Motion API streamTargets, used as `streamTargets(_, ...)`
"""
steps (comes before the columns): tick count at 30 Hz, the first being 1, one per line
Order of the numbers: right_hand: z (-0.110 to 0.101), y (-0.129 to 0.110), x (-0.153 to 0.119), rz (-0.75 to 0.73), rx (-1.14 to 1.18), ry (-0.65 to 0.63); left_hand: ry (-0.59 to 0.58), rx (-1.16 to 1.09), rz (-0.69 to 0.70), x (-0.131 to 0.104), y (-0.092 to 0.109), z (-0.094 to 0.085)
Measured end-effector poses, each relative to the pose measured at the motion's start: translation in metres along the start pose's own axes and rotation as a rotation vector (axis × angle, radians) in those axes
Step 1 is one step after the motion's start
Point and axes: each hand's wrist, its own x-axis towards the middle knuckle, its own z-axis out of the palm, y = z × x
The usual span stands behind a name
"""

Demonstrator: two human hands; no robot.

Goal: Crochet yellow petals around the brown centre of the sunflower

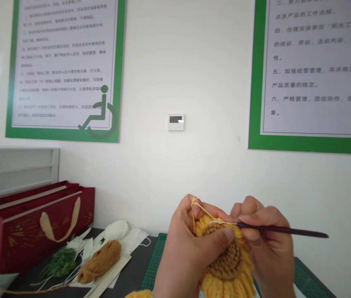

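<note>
In my left hand (191, 244) is a crocheted sunflower (225, 256) with a brown centre and yellow petals; the thumb presses on its face. Yellow yarn (193, 207) loops over the left index finger and runs down to the flower's top edge. My right hand (265, 240) pinches a crochet hook (287, 230) with a dark handle. The hook's silver tip points left and lies across the upper part of the flower, close to the left thumb. Whether the tip sits inside a stitch I cannot tell.
At left, brown yarn (101, 261), green yarn (60, 261) and white yarn (117, 229) lie near a pale flat strip (110, 275). Red gift bags (39, 227) stand behind them. A green cutting mat (153, 260) lies under my hands. Another yellow piece (138, 294) shows at the bottom edge.
</note>
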Motion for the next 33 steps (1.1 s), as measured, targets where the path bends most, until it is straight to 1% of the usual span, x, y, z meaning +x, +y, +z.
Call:
streamTargets(2, 0.003, 0.001, 0.000, 0.012, 0.041, 0.010, -0.002, 0.043, 0.000, 0.000, 0.001, 0.000)
streamTargets(5, 0.004, 0.001, 0.001, 0.022, 0.053, 0.040, -0.040, 0.076, -0.014, 0.000, 0.001, -0.003)
streamTargets(9, 0.005, 0.002, 0.001, -0.011, 0.005, 0.075, -0.105, 0.040, -0.063, 0.000, 0.002, -0.007)
streamTargets(14, 0.013, 0.003, -0.005, -0.139, -0.084, 0.178, -0.124, -0.121, -0.069, 0.000, 0.001, -0.008)
streamTargets(18, 0.023, 0.002, -0.007, -0.279, -0.138, 0.269, -0.144, -0.177, -0.099, -0.001, 0.000, -0.007)
streamTargets(20, 0.027, 0.001, -0.006, -0.302, -0.140, 0.287, -0.158, -0.210, -0.127, -0.002, 0.000, -0.007)
streamTargets(24, 0.028, -0.002, -0.002, -0.219, -0.078, 0.273, -0.201, -0.215, -0.161, -0.003, 0.001, -0.010)
streamTargets(28, 0.022, -0.009, 0.002, -0.201, -0.076, 0.263, -0.189, -0.159, -0.149, -0.003, 0.002, -0.014)
streamTargets(31, 0.018, -0.015, 0.003, -0.130, -0.046, 0.217, -0.198, -0.093, -0.170, -0.001, 0.002, -0.017)
streamTargets(33, 0.015, -0.019, 0.003, -0.076, -0.026, 0.184, -0.212, -0.088, -0.192, -0.001, 0.002, -0.020)
